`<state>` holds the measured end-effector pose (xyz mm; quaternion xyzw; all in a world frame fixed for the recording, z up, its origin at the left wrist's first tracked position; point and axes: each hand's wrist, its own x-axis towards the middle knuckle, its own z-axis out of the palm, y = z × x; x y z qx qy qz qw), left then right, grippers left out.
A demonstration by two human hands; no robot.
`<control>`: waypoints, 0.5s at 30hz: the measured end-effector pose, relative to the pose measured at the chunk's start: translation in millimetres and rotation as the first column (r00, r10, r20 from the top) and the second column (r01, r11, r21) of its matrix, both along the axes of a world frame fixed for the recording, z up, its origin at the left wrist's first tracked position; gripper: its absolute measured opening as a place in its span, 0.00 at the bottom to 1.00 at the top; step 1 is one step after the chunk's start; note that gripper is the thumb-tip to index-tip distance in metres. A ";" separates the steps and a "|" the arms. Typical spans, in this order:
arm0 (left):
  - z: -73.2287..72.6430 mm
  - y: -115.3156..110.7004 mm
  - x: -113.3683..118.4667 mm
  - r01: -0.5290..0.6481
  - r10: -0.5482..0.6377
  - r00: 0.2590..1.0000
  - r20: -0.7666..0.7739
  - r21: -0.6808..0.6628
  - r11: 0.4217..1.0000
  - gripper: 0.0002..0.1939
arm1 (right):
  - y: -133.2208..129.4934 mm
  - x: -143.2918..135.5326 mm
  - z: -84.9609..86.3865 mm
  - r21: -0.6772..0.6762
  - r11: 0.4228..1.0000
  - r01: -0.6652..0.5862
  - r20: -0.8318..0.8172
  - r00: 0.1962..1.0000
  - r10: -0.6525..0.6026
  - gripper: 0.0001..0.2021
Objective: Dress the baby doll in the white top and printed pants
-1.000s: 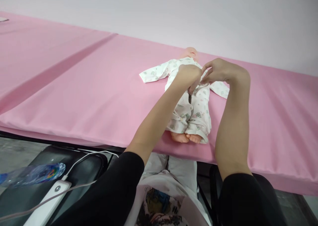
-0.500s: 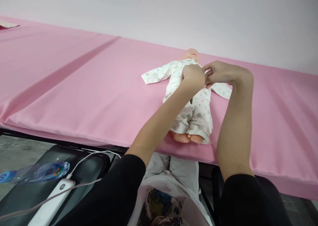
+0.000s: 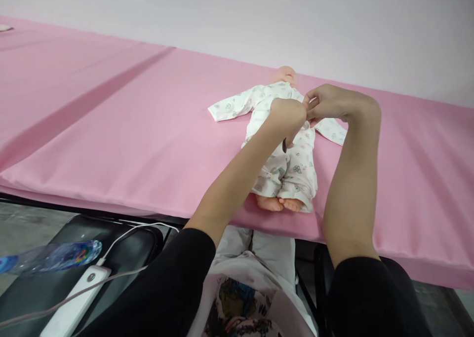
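A baby doll [image 3: 286,74] lies on its back with its head toward the wall. It wears white printed baby clothes [image 3: 301,164], long-sleeved and long-legged, with bare feet at the near end. Over the chest, my left hand [image 3: 291,111] is bent at the wrist and closed on the front of the clothes; most of its fingers are hidden beneath it. My right hand [image 3: 326,102] meets it from the right, fingertips pinched at the clothes beside the left hand. What exactly lies between the fingertips is too small to make out.
The doll rests on a pink padded mat [image 3: 148,144] against a pale wall [image 3: 237,21]. Below left, a black chair [image 3: 122,258] holds a plastic bottle [image 3: 55,257] and a white power bank [image 3: 79,297] with cables. A light cloth corner [image 3: 5,28] shows far left.
My left hand has turned slightly, and a finger now shows below it over the clothes. The right hand stays beside it. The view has shifted slightly.
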<state>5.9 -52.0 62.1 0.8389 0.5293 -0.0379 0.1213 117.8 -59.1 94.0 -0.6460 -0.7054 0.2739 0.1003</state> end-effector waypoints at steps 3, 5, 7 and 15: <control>1.0 -10.3 4.6 -0.048 0.045 0.997 0.059 0.065 0.997 0.14 | -0.1 1.0 -0.5 -0.014 1.000 0.012 -0.002 1.000 -0.012 0.14; 0.6 -16.7 9.2 -0.095 0.077 0.985 0.154 0.114 0.989 0.13 | 0.2 3.5 -1.2 -0.008 1.000 0.023 0.009 1.000 -0.023 0.14; -0.2 -20.7 13.6 -0.121 0.088 0.966 0.243 0.122 0.985 0.18 | 0.7 7.2 -1.7 0.001 0.999 0.033 0.016 0.999 -0.033 0.13; 6.9 -27.4 8.1 -0.075 0.011 0.958 0.285 0.215 0.974 0.17 | -7.0 10.1 4.0 0.020 0.998 0.051 -0.016 0.999 -0.051 0.11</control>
